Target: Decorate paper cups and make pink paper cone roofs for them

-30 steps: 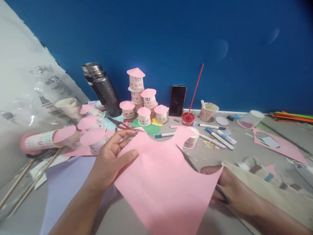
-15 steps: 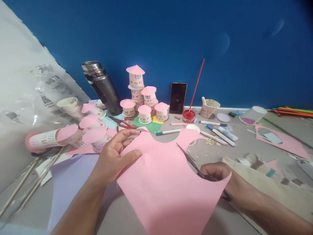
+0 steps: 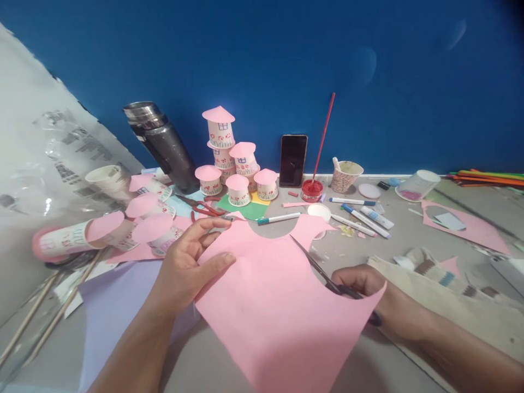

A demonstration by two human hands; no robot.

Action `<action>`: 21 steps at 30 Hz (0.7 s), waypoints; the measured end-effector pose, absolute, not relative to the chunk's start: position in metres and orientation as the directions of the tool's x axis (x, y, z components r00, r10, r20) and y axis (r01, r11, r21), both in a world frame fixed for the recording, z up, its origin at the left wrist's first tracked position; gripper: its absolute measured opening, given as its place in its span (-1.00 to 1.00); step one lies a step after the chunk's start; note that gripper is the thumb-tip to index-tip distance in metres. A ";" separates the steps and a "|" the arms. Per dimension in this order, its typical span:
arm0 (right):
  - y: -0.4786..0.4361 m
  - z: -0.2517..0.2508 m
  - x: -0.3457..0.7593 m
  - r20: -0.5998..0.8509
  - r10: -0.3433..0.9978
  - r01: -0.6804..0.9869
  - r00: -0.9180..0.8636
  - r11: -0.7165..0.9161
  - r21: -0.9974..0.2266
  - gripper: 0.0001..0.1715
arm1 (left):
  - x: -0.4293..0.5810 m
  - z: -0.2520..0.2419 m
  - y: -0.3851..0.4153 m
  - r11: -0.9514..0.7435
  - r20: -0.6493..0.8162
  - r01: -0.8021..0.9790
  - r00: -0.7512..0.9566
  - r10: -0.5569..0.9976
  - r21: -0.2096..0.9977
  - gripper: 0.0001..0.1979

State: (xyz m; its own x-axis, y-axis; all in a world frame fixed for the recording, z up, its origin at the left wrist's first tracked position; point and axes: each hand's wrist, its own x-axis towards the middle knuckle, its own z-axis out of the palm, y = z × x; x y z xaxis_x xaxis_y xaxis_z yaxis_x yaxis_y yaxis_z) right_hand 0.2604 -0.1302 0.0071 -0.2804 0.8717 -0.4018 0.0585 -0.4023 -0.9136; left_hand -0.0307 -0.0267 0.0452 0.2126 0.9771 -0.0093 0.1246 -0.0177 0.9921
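Observation:
A large sheet of pink paper [image 3: 270, 295] with curved cut-outs along its far and right edges is held up in front of me. My left hand [image 3: 190, 262] pinches its left side, thumb on top and fingers beneath. In my right hand [image 3: 364, 292] is a pair of scissors [image 3: 313, 265], its blades pointing up and left along the curved right edge of the paper. The paper's right corner hides part of the handles. Beyond the sheet stand paper cups decorated as little houses with pink cone roofs [image 3: 238, 191], some stacked into a tower.
A dark flask [image 3: 164, 147] and a phone [image 3: 293, 161] lean on the blue wall. Pliers with red handles [image 3: 200, 207], markers [image 3: 366, 221], a tub of red paint [image 3: 311, 190] and a cloth [image 3: 450, 311] lie around. More roofed cups [image 3: 153, 229] lie at left beside purple paper [image 3: 118, 311].
The whole background has shifted slightly left as my view turned. The scissors have moved slightly up and left relative to the paper's curved edge; both hands keep their holds.

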 end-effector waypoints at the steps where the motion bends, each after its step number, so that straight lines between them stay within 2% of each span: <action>1: -0.130 0.007 0.260 -0.400 0.871 0.048 -0.284 -0.404 -0.914 -0.95 | -0.031 0.045 -0.027 -0.029 0.000 0.130 0.212 0.977 0.991 -0.50; 13: -0.130 0.003 0.260 -0.387 0.870 -0.016 -0.304 -0.411 -0.911 -0.94 | -0.033 0.042 -0.025 -0.063 0.040 0.109 0.204 0.978 0.992 -0.52; 17: -0.130 0.002 0.259 -0.382 0.868 -0.046 -0.318 -0.416 -0.908 -0.82 | -0.034 0.045 -0.025 -0.009 -0.012 0.098 0.217 0.976 0.995 -0.49; 21: -0.131 0.000 0.260 -0.368 0.871 -0.038 -0.325 -0.401 -0.915 -0.56 | -0.033 0.047 -0.026 0.008 -0.031 0.107 0.218 0.975 0.994 -0.46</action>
State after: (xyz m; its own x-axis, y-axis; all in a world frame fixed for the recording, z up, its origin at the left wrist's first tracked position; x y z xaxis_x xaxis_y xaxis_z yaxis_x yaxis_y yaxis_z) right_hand 0.2603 -0.1310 0.0005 -0.3254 0.8710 -0.3681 -0.0383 -0.4011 -0.9152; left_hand -0.0333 -0.0258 0.0474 0.2179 0.9755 -0.0315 0.1071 0.0081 0.9942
